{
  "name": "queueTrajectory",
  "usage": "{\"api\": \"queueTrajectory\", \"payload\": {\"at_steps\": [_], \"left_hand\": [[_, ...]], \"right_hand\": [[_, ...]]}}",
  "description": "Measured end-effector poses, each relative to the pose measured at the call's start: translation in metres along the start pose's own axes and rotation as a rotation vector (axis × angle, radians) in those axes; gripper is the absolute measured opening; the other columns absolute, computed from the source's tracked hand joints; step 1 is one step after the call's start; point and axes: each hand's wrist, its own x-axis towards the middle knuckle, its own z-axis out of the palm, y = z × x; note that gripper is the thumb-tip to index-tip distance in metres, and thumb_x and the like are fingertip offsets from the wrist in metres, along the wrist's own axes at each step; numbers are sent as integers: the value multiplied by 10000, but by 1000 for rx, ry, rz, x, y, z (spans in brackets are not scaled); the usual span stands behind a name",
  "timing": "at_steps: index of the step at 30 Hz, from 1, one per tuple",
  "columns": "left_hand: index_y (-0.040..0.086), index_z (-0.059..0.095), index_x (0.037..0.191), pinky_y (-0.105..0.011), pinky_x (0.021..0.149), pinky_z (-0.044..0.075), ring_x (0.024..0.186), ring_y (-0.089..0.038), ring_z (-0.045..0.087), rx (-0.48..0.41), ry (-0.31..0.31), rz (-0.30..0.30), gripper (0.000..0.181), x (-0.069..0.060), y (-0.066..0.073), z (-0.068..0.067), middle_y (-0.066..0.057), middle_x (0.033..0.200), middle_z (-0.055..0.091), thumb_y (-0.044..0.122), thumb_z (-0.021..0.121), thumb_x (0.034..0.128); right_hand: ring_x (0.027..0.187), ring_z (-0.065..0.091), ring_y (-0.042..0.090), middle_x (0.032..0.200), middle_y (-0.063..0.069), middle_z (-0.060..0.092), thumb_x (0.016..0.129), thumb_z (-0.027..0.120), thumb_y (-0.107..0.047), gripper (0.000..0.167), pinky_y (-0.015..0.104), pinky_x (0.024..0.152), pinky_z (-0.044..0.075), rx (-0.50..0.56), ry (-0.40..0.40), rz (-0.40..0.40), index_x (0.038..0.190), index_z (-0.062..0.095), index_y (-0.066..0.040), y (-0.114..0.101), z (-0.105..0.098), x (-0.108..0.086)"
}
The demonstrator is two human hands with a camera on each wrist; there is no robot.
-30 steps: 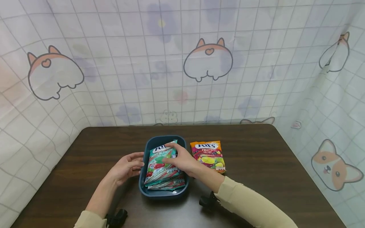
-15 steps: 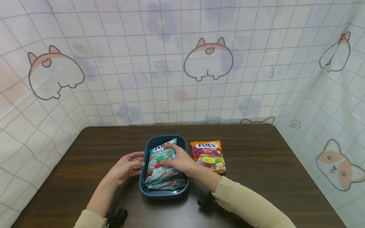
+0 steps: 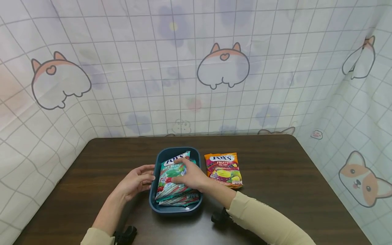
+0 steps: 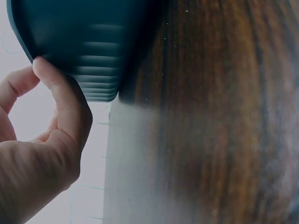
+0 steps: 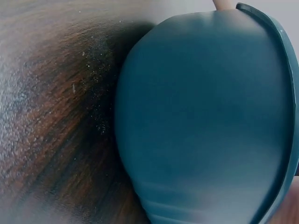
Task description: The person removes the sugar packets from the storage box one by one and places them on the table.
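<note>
A dark blue plastic basket (image 3: 176,211) holds green Mint Blossom candy bags (image 3: 167,183), one lying over another. The left hand (image 3: 134,182) touches the basket's left side with bent fingers; in the left wrist view that hand (image 4: 56,126) has a fingertip at the rim of the basket (image 4: 100,46). Over the upper bag rests the right hand (image 3: 193,175), its thumb and forefinger spread apart on the wrapper; its other fingers are hidden. The right wrist view shows mostly the outer wall of the basket (image 5: 201,112).
An orange and red Fox's Fruits bag (image 3: 223,170) lies flat just right of the basket. Both stand on a dark wooden table (image 3: 275,177). A white gridded cloth (image 3: 147,68) with corgi drawings hangs behind and at the sides.
The right hand has shifted slightly left and down over the upper bag, its thumb now lower on the wrapper. The left hand stays against the basket.
</note>
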Motion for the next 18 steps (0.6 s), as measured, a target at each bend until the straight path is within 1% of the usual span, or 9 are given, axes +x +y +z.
{"api": "queueTrajectory", "payload": {"at_steps": [4,8,12,15,18], "left_hand": [[-22,391,1498,-328,860,585,927,-211,708,-11,-13,3,584,0,1,0,-173,1271,646,94,664,994],[-33,390,1493,-326,848,588,908,-196,700,-12,-30,10,581,0,2,-1,-145,1228,661,94,659,994],[-48,381,1492,-326,840,590,888,-185,700,-12,-60,22,585,0,3,-3,-126,1187,670,97,656,997],[-54,363,1503,-324,839,590,891,-179,702,-15,-85,22,594,1,4,-4,-122,1195,665,119,651,1013],[-47,361,1507,-316,831,590,904,-181,695,-11,-87,14,602,0,4,-5,-129,1230,650,143,657,1018]], "right_hand": [[1114,566,303,1364,149,536,926,790,-222,610,472,902,554,3,5,-7,1460,501,-159,0,0,0],[1110,570,302,1363,147,538,920,796,-213,615,463,887,563,17,6,-8,1461,507,-169,0,0,1],[1110,573,297,1370,147,531,915,801,-210,617,445,869,573,23,7,-3,1459,510,-180,0,0,1],[1095,579,294,1363,149,534,916,801,-211,618,438,857,577,34,10,3,1460,509,-186,0,0,0],[1077,585,290,1349,149,541,919,798,-205,616,440,852,576,43,12,2,1462,509,-189,-2,0,-1]]}}
